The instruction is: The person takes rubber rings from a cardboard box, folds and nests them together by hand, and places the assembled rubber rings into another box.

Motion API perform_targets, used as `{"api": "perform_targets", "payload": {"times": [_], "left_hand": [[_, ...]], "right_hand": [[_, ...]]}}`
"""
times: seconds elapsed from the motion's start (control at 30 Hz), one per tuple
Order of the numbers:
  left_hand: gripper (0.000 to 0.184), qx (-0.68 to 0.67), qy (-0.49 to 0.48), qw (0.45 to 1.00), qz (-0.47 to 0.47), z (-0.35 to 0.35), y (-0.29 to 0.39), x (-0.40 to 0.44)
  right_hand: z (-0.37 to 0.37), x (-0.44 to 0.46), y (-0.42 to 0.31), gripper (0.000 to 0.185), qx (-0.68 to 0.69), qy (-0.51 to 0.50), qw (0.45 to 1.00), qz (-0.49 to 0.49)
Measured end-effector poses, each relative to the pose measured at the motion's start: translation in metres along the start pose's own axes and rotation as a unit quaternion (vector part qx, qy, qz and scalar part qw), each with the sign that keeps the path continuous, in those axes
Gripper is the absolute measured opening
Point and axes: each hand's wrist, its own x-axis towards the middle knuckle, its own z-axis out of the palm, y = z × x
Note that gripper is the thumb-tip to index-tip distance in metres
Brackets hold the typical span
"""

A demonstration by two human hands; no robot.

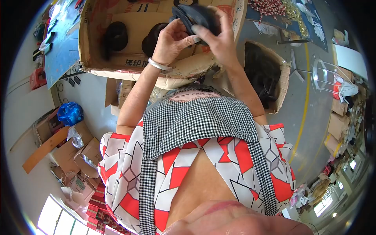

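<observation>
Over the open cardboard box, both of my hands grip a black, looped bundle that looks like hair (pixel 196 17). My left hand (pixel 171 42), with a pale bracelet on its wrist, has its thumb and fingers closed on the bundle's lower left side. On the right side, my right hand (pixel 220 39) wraps round it with the thumb pressed to its front. Part of the bundle is blurred and covered by my fingers. Below it in the box lie a coiled black bundle (pixel 117 36) and another black bundle (pixel 152 41), partly hidden by my left hand.
The cardboard box (pixel 88 47) has worn, taped edges. A second carton (pixel 285 84) at the right holds dark hair-like material (pixel 260 72). Blue-topped tables (pixel 60 55) stand left and right, with red and gold beads (pixel 268 8) on the right one. Cartons (pixel 88 154) pile up lower left.
</observation>
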Motion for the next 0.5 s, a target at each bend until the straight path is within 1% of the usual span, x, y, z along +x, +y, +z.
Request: {"api": "perform_targets", "payload": {"times": [0.03,0.07,0.1,0.17,0.2,0.27,0.3,0.37,0.4,0.43,0.47,0.5], "left_hand": [[0.032,0.005,-0.010,1.000,0.017,0.000,-0.001,0.000],[0.034,0.019,-0.011,1.000,0.007,0.000,0.000,-0.001],[0.034,0.019,-0.010,1.000,0.006,0.001,0.002,-0.003],[0.034,-0.055,-0.019,0.998,-0.023,0.007,0.013,-0.005],[0.034,-0.055,-0.019,0.998,-0.023,0.005,0.013,-0.005],[0.034,-0.096,-0.030,0.994,-0.033,-0.001,0.010,-0.004],[0.033,-0.103,-0.016,0.994,-0.033,0.000,0.008,-0.002],[0.033,-0.105,-0.004,0.994,-0.034,-0.001,0.004,-0.001],[0.033,-0.108,0.006,0.994,-0.034,-0.001,0.003,0.000],[0.033,-0.108,0.006,0.994,-0.034,0.002,0.004,0.000],[0.033,-0.098,0.001,0.995,-0.018,0.005,0.007,0.000],[0.034,-0.087,-0.005,0.996,-0.002,0.007,0.008,0.000]], "right_hand": [[-0.002,-0.003,0.006,0.048,0.015,-0.031,0.999,0.039],[-0.005,-0.005,0.010,0.049,0.031,-0.061,0.995,0.078],[-0.009,-0.005,0.012,0.049,0.032,-0.062,0.994,0.079],[-0.012,-0.001,0.011,0.049,0.034,-0.095,0.991,0.083],[-0.013,0.000,0.012,0.049,0.035,-0.096,0.991,0.083],[-0.013,0.001,0.015,0.048,0.107,-0.087,0.985,0.106],[-0.013,0.001,0.020,0.048,0.108,-0.088,0.985,0.107],[-0.014,0.001,0.028,0.044,0.218,-0.093,0.959,0.155],[-0.014,0.001,0.030,0.044,0.218,-0.093,0.959,0.155],[-0.013,0.000,0.031,0.042,0.252,-0.096,0.951,0.152],[-0.013,0.000,0.031,0.040,0.286,-0.099,0.941,0.149],[-0.013,-0.001,0.031,0.040,0.286,-0.099,0.941,0.149]]}}
